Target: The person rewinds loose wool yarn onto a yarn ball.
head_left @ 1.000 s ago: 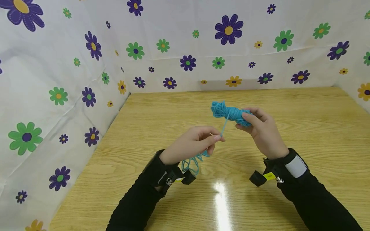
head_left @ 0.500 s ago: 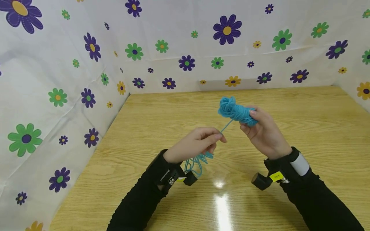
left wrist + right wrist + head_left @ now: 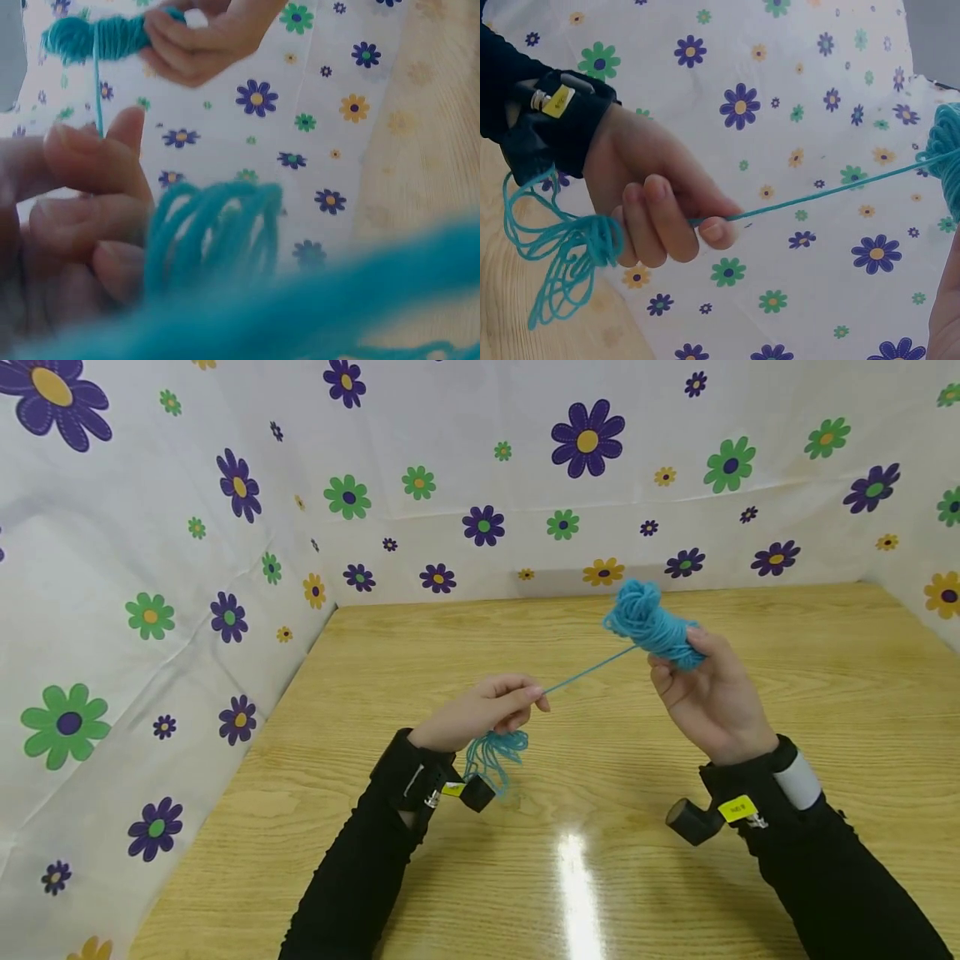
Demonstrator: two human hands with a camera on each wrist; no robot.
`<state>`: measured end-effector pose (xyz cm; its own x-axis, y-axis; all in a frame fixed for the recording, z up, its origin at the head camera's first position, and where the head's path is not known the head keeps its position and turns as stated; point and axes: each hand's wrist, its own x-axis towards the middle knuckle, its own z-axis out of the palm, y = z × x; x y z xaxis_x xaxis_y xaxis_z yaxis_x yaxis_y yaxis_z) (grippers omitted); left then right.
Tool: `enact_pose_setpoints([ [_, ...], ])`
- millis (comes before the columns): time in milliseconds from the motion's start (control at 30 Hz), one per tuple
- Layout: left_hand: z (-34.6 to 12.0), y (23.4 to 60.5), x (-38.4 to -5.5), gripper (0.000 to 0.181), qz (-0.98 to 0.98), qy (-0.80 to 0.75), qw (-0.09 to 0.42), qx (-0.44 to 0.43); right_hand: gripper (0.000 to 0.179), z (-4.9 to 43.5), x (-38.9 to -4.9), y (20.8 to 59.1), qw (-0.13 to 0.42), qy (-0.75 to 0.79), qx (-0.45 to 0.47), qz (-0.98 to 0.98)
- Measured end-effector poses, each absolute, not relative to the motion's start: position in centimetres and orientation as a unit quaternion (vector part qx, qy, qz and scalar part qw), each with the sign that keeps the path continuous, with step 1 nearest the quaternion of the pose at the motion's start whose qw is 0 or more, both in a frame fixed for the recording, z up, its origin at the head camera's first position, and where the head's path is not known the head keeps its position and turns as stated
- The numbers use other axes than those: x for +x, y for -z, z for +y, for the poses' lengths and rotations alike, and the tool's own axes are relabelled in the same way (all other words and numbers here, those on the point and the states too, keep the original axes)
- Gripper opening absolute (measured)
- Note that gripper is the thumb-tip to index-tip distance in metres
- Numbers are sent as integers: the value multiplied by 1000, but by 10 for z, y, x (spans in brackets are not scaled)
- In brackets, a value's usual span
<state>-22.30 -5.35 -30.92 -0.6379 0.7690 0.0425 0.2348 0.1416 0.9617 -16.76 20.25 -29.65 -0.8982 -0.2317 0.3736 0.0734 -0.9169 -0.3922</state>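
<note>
A wound skein of blue yarn (image 3: 651,622) is held up over the table by my right hand (image 3: 712,693), thumb on one side and fingers on the other at its right end. From the skein a single taut strand (image 3: 825,193) runs to my left hand (image 3: 491,710), which pinches it between thumb and index finger. The other left fingers curl round a bunch of loose yarn loops (image 3: 566,255) that dangles below the palm. In the left wrist view these loops (image 3: 214,232) appear close to the camera and blurred. The skein's right end is partly hidden by my fingers.
Both hands are above a wooden table (image 3: 360,860). A white cloth with printed flowers (image 3: 450,443) stands behind the table and along its left side. Dark camera mounts (image 3: 693,821) stick out from both wrists.
My right hand has moved right and upward with the skein, while my left hand has drawn slightly left. The strand between them has grown longer, and the skein has turned a little.
</note>
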Motion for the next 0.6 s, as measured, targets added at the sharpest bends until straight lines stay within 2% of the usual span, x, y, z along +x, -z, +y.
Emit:
enact_pose_setpoints([
  [400,-80,325,-253,25,709,-521,288,379,15,202,-167,297,83,959,-203,177],
  [600,-88,326,-259,24,706,-516,300,382,12,202,-171,299,122,941,-262,178],
])
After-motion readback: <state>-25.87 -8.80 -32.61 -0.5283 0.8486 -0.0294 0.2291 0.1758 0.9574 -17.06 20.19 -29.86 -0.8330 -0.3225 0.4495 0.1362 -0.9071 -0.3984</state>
